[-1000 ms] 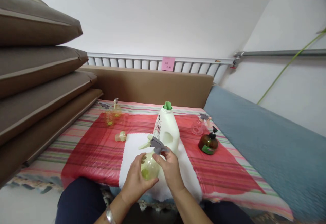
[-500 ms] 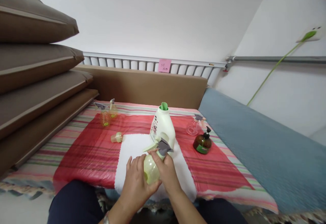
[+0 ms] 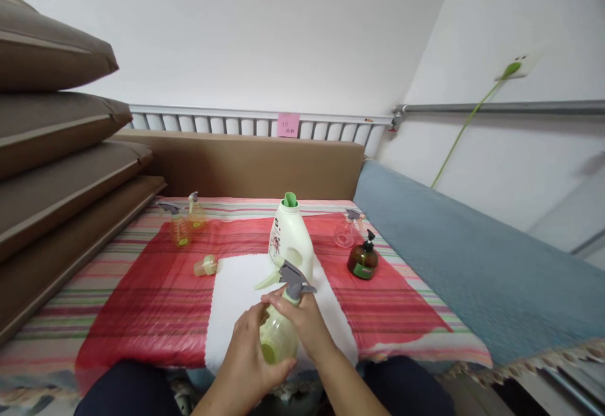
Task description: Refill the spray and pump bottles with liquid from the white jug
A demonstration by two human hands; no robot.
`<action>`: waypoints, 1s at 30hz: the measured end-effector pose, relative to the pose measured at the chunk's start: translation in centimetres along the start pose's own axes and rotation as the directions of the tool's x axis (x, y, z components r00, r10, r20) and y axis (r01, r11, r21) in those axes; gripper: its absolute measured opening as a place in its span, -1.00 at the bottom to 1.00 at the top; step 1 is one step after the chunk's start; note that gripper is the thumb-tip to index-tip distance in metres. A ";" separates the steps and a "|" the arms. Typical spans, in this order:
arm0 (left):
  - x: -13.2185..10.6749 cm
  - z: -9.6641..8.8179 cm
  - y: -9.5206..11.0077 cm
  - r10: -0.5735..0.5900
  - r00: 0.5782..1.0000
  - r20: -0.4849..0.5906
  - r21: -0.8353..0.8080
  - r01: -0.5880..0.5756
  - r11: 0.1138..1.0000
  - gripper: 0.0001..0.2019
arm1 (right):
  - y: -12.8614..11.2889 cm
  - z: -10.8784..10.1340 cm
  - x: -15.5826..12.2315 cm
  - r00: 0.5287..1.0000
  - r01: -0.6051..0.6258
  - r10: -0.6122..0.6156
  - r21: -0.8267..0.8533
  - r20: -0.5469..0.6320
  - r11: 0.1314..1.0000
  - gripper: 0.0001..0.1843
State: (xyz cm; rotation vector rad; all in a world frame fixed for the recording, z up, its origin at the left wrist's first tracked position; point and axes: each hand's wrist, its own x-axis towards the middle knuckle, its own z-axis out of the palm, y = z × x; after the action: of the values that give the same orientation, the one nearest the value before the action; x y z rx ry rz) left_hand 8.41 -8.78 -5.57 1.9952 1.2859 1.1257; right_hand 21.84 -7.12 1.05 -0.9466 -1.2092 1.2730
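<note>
My left hand [image 3: 248,353] wraps around the round pale-green body of a small spray bottle [image 3: 276,335]. My right hand [image 3: 302,321] grips the bottle's neck just under its grey trigger head [image 3: 293,279], whose pale nozzle points left. Both hands hold the bottle above a white cloth [image 3: 236,296] spread on a red sheet [image 3: 151,296]. Just behind the hands stands a white detergent bottle [image 3: 289,237] with a green cap.
Two small yellow spray bottles [image 3: 179,224] stand at the back left, and a small yellowish cap piece [image 3: 205,266] lies on the sheet. A clear spray bottle [image 3: 346,231] and a brown pump bottle [image 3: 362,258] stand at the right. Brown cushions [image 3: 57,138] are stacked left; a blue mat [image 3: 463,258] lies right.
The view has swung to the right and down a little. My hands keep hold of the spray bottle, and the trigger head has turned a little between my fingers.
</note>
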 end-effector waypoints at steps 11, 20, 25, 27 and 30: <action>-0.3 -0.5 1.4 0.026 0.874 0.486 -0.570 0.294 0.767 -0.04 | -0.4 -2.3 0.2 0.833 -0.339 0.153 0.272 0.532 0.901 -0.31; 0.0 0.4 -1.6 -0.105 0.979 -0.173 -0.085 0.091 0.992 -0.27 | 2.2 0.5 0.5 0.992 0.111 -0.087 0.300 -0.091 0.948 -0.69; -0.2 0.2 0.9 -0.080 0.993 -0.087 -0.306 0.050 0.951 -0.24 | 2.6 -0.9 0.7 0.995 -0.064 0.029 0.403 0.092 0.913 -0.66; 0.1 -0.2 1.4 -0.050 0.999 0.011 -0.395 0.050 0.917 -0.20 | 2.1 -1.2 0.8 0.985 -0.146 0.094 0.420 0.142 0.895 -0.65; 0.7 -0.6 1.3 -0.094 0.996 -0.006 -0.308 0.088 0.947 -0.24 | 1.6 -0.8 0.8 0.993 -0.106 0.072 0.413 0.096 0.904 -0.65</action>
State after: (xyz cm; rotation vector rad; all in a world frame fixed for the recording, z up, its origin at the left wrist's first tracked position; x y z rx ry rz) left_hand 8.66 -8.68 -3.94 1.6832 1.1217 1.2223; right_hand 22.30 -6.04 -0.55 -0.6453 -0.9038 1.5780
